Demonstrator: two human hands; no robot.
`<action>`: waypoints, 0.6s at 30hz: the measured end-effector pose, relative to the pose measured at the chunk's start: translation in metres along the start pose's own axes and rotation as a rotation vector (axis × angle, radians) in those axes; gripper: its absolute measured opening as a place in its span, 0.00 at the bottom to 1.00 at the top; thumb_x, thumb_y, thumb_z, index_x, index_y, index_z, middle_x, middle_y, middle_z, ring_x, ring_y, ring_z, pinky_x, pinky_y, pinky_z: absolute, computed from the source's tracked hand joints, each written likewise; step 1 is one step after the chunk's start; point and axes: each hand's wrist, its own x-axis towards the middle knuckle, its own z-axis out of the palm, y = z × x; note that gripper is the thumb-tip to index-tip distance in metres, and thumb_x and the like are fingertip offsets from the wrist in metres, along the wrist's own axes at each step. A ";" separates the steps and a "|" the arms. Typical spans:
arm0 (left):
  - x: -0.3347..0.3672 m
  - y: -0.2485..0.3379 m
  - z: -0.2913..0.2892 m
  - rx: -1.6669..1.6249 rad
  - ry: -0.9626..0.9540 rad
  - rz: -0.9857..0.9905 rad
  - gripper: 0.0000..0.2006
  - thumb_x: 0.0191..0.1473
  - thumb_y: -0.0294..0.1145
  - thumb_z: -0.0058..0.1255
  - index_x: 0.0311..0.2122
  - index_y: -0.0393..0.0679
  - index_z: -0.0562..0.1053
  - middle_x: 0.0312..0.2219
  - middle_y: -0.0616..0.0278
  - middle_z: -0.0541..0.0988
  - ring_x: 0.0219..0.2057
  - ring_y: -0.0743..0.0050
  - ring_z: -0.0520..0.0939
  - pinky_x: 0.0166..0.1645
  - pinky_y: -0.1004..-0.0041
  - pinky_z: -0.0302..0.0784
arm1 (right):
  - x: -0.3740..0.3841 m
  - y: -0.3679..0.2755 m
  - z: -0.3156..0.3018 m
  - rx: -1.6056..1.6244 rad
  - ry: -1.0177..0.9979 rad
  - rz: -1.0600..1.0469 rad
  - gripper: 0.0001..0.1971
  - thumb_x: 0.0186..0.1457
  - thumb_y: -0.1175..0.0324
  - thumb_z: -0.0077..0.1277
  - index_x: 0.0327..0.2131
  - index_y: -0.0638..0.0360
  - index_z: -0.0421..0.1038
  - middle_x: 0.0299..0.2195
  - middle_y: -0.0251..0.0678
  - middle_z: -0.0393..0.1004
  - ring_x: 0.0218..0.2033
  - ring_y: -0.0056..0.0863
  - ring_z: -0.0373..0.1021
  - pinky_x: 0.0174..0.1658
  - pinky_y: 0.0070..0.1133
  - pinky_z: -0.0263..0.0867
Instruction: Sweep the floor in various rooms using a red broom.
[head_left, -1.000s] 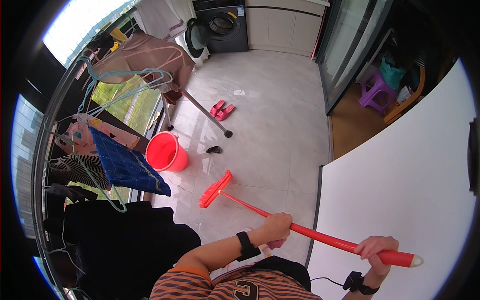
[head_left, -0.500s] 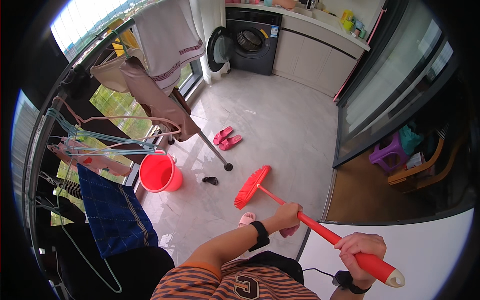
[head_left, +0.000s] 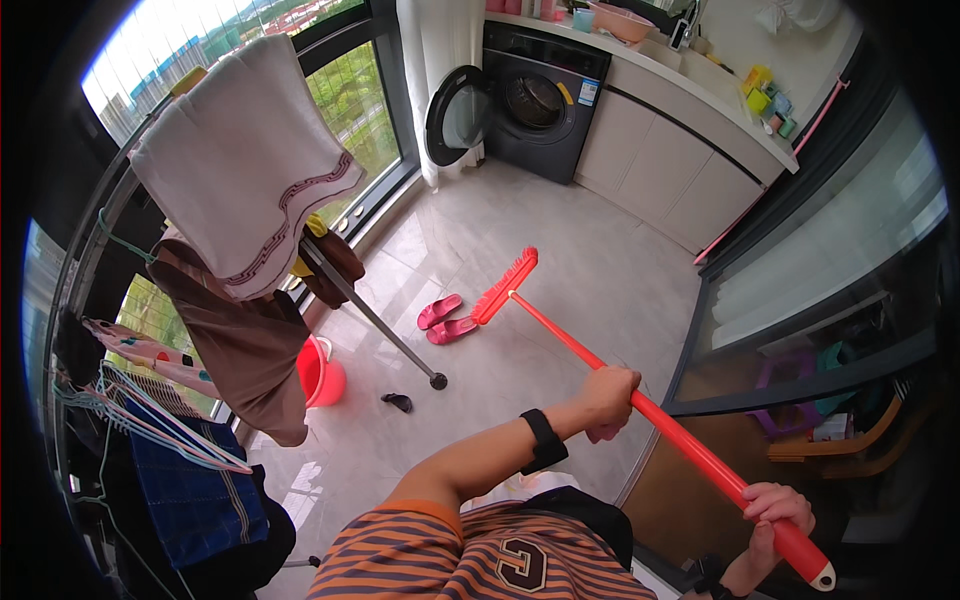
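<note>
A red broom (head_left: 575, 345) with a long handle slants across the view, gripped by both my hands. My left hand (head_left: 603, 400) is wrapped round the middle of the handle. Close to the pale-tipped end, my right hand (head_left: 780, 515) holds it too. The bristled broom head (head_left: 506, 287) is over the grey tiled floor. Just to its left lies a pair of dark pink slippers (head_left: 447, 320); I cannot tell whether the bristles touch them. A small black object (head_left: 397, 402) lies nearer to me on the tiles.
On the left, a drying rack carries a white towel (head_left: 245, 165), brown cloth (head_left: 225, 340) and hangers. Its leg (head_left: 375, 325) reaches the floor near a red bucket (head_left: 322, 375). Ahead stands a washing machine (head_left: 540, 105), door open, beside cabinets (head_left: 665, 140). Sliding glass doors (head_left: 820, 290) line the right.
My view has moved forward. The broom head has gone farther away from me, coming beside the slippers. The bucket is now partly hidden by the brown cloth. Both hands keep hold of the handle.
</note>
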 end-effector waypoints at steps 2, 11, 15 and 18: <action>0.033 -0.013 -0.031 0.007 0.033 -0.021 0.08 0.29 0.20 0.49 0.22 0.41 0.70 0.24 0.57 0.74 0.29 0.55 0.76 0.31 0.63 0.71 | 0.048 0.054 -0.012 0.123 -0.071 -0.014 0.14 0.45 0.61 0.54 0.23 0.60 0.61 0.18 0.38 0.70 0.23 0.31 0.70 0.26 0.20 0.66; 0.120 -0.216 -0.149 0.098 0.457 -0.691 0.06 0.37 0.29 0.51 0.25 0.42 0.72 0.26 0.53 0.76 0.32 0.53 0.77 0.34 0.61 0.72 | 0.272 0.231 0.172 0.665 -0.428 0.356 0.12 0.50 0.64 0.51 0.31 0.63 0.64 0.35 0.44 0.71 0.41 0.33 0.68 0.30 0.19 0.70; 0.142 -0.341 -0.190 0.137 0.503 -0.824 0.06 0.38 0.30 0.51 0.26 0.44 0.74 0.25 0.52 0.76 0.31 0.52 0.77 0.35 0.60 0.72 | 0.351 0.303 0.303 0.748 -0.688 0.540 0.06 0.51 0.72 0.50 0.31 0.61 0.65 0.36 0.40 0.70 0.45 0.32 0.65 0.34 0.20 0.70; 0.183 -0.407 -0.238 0.072 0.521 -0.929 0.06 0.38 0.31 0.50 0.26 0.44 0.73 0.25 0.51 0.76 0.31 0.51 0.77 0.35 0.59 0.72 | 0.422 0.346 0.389 0.803 -0.811 0.590 0.05 0.50 0.74 0.50 0.30 0.60 0.65 0.36 0.40 0.70 0.47 0.35 0.64 0.36 0.22 0.70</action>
